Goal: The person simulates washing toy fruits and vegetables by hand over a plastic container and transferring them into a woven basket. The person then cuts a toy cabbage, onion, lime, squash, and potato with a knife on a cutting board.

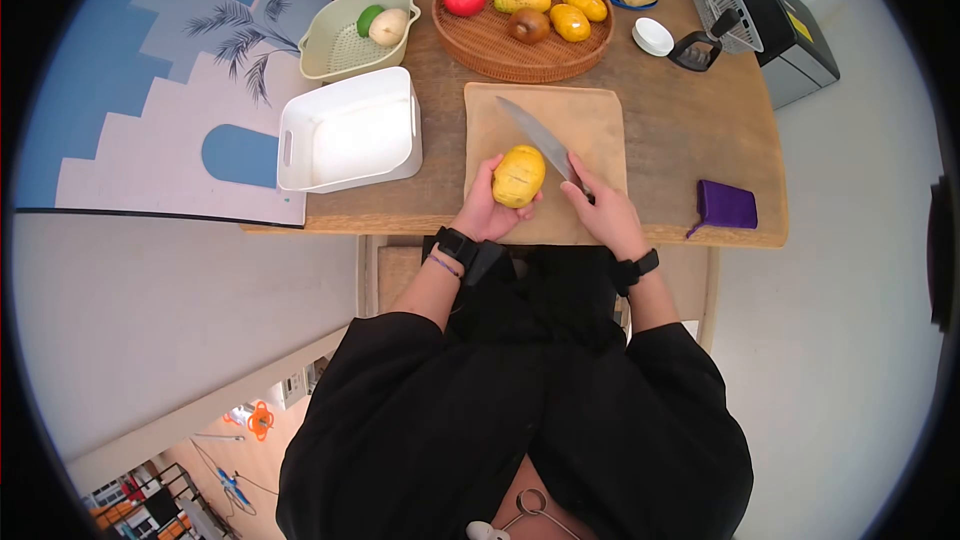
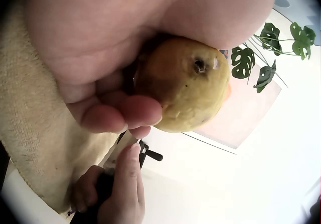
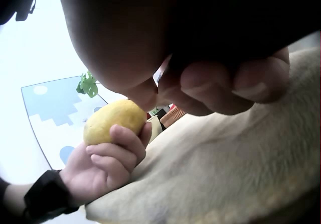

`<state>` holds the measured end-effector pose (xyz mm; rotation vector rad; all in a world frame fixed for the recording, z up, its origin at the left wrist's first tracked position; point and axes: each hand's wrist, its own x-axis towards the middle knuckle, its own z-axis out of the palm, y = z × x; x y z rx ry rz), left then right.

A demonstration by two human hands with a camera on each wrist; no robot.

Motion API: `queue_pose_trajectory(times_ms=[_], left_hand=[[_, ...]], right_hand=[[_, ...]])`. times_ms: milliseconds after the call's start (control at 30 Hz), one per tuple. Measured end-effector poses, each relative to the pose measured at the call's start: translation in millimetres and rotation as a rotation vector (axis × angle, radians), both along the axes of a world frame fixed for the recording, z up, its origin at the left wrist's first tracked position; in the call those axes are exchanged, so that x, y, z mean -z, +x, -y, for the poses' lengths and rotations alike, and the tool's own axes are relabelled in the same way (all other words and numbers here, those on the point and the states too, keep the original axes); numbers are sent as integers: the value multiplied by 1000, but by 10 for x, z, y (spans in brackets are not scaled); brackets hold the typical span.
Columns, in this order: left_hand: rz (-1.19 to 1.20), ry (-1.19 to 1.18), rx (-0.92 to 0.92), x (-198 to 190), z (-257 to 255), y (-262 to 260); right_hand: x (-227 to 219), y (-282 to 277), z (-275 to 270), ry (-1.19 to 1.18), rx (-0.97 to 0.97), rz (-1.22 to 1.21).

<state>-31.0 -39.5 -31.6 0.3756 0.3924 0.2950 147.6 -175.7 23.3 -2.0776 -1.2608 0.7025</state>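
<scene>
A yellow fruit (image 1: 519, 177) with a dark line across its skin is gripped in the left hand (image 1: 484, 208), above the lower part of a tan cloth (image 1: 590, 120). In the left wrist view the fruit (image 2: 185, 86) shows a dark stem spot, and the left hand's fingers (image 2: 104, 119) curl under it. To the fruit's right, the right hand (image 1: 607, 215) holds a knife (image 1: 537, 132) by its handle, the blade pointing up and left over the cloth. The right wrist view shows the right hand's curled fingers (image 3: 215, 86); most of the knife is hidden there.
A round wicker tray (image 1: 450, 40) of yellow and red produce stands behind the cloth. At left are a white bin (image 1: 350, 183) and a green colander (image 1: 340, 67); at right, a purple pouch (image 1: 727, 205). A white bowl (image 1: 653, 37) and black-handled tool (image 1: 694, 52) sit back right.
</scene>
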Motion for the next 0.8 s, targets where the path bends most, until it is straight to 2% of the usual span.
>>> queue_pose_trajectory(times_ms=[167, 233, 267, 300, 333, 367, 567, 667, 733, 767, 800], left_hand=[[116, -41, 12, 158, -38, -12], [184, -77, 20, 142, -24, 22], [53, -129, -81, 100, 12, 59], [-78, -180, -184, 68, 34, 76], [78, -141, -104, 197, -12, 23], [80, -137, -107, 244, -34, 35], [135, -148, -68, 254, -28, 22], [77, -136, -106, 196, 13, 20], [-87, -105, -153, -28, 72, 45], [-89, -106, -152, 49, 41, 30], [53, -105, -70, 80, -6, 4]], right_hand=[[-89, -274, 152, -42, 43, -17], [41, -427, 242, 400, -112, 60], [50, -458, 306, 285, -167, 159], [63, -495, 342, 285, -164, 158], [78, -529, 352, 239, -179, 231], [86, -536, 334, 196, -196, 306], [62, -521, 288, 204, -243, 356], [31, -513, 249, 165, -221, 325], [33, -465, 192, 173, -203, 282], [38, -437, 163, 179, -182, 236], [57, -408, 137, 178, -179, 233]])
